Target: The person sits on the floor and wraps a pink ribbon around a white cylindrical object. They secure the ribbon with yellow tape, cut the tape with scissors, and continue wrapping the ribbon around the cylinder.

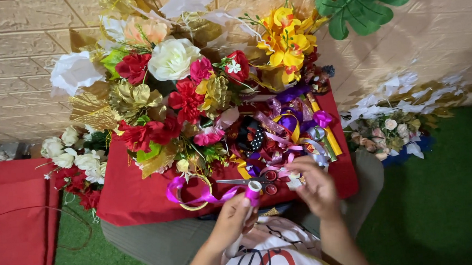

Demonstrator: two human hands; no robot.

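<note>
Over lap, table's near edge: magenta ribbon spool (253,190), axis roughly upright
left hand (234,217): grasping spool from below
right hand (315,185): just right of spool, fingers pinching small white piece, nearer scissors (250,181)
beyond: ribbon pile (285,135), flowers (173,92)

So the desk (125,196) is wearing a red cloth and it's getting pretty crowded. A big heap of fake flowers (173,82) is sitting across the back, a tangle of ribbons (285,129) is piling up on the right, and scissors (250,181) plus a ribbon-wrapped ring (191,198) are lying near the front edge.
</note>
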